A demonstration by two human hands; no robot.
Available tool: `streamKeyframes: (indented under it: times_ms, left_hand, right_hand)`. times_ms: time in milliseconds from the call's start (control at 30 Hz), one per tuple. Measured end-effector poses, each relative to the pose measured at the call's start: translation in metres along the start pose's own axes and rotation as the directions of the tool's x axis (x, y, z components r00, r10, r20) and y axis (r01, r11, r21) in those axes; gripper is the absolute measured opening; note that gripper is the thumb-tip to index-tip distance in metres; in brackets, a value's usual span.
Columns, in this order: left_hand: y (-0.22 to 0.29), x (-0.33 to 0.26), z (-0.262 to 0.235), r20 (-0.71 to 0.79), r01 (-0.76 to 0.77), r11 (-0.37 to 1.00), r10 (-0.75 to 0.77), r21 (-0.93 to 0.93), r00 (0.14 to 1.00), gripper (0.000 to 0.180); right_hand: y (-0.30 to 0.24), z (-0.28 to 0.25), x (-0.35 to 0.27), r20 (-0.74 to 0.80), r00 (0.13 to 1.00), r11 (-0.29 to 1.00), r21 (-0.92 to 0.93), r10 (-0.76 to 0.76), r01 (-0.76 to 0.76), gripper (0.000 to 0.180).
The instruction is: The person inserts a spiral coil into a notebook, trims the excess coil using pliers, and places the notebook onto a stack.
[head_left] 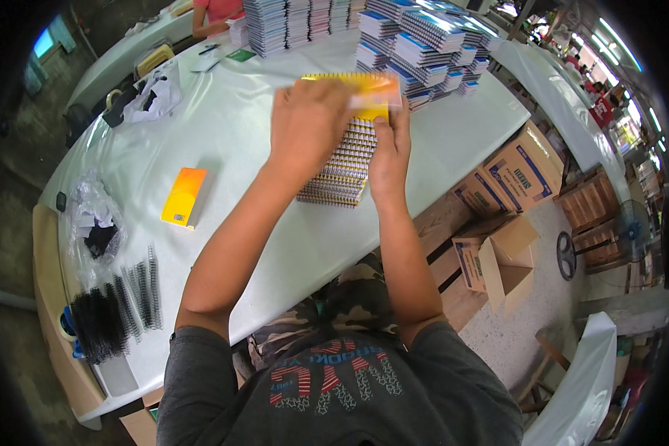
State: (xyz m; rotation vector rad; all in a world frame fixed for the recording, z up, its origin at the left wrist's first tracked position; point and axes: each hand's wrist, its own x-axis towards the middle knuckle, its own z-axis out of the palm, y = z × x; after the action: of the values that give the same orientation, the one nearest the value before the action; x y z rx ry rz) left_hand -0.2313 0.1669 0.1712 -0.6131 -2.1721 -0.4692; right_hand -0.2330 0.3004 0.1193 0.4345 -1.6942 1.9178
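A spiral notebook (380, 90) with a yellow and orange cover lies on top of a stack of spiral-bound notebooks (336, 177), whose coil edges face me. My right hand (391, 160) grips its right side, thumb on the cover and fingers along the edge. Over the left part of the cover is my left hand (305, 126), its fingers smeared by motion and partly hidden behind the back of the hand. Apart from the stack, to the left, a yellow and orange pad (182, 196) without a visible coil rests on the table (253, 245).
Black spiral coils (105, 321) and a clear plastic bag (97, 215) lie at the left. Tall stacks of blue notebooks (427, 44) stand at the back, near another person (217, 15). Cardboard boxes (524, 169) and an open carton (509, 260) sit right of the table.
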Motion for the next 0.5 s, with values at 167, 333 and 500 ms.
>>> streamKeyframes:
  times_ms: [167, 333, 500]
  left_hand:
    - [-0.008, -0.009, 0.009, -0.38, 0.068, 0.995, -0.09, -0.071, 0.921, 0.023]
    - [-0.019, -0.016, 0.022, -0.184, 0.433, 0.741, -0.587, -0.513, 0.788, 0.02]
    - [-0.028, -0.023, 0.023, -0.18, 0.403, 0.698, -0.602, -0.592, 0.778, 0.028]
  right_hand:
    - [-0.014, 0.011, -0.01, -0.126, 0.989, 0.995, 0.071, 0.079, -0.07, 0.061]
    - [-0.002, 0.011, -0.009, -0.143, 0.99, 0.999, -0.034, -0.02, 0.015, 0.047]
    - [0.002, 0.013, -0.012, -0.211, 0.975, 0.99, -0.135, -0.065, 0.037, 0.041]
